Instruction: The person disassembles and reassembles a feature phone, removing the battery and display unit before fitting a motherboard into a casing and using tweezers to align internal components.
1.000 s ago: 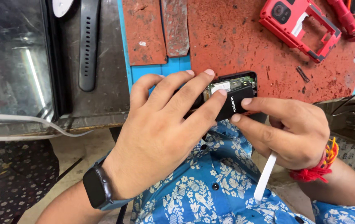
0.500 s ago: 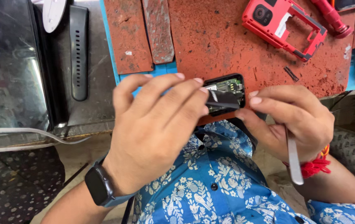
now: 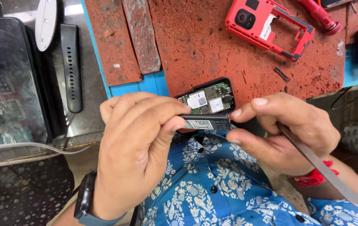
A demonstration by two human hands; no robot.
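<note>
Your left hand (image 3: 139, 146) and right hand (image 3: 281, 125) pinch a slim black battery (image 3: 205, 122) between thumb and fingers, just above the opened phone (image 3: 208, 98) at the red mat's (image 3: 212, 46) near edge. Your right hand also clasps a metal pry tool (image 3: 325, 171).

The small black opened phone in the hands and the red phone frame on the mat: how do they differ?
The small black opened phone shows a green circuit board inside; the red phone frame is a hollow shell with an open middle. The black phone is held by the left hand and right hand; the red frame lies untouched on the worn red mat. Both are dismantled.
</note>
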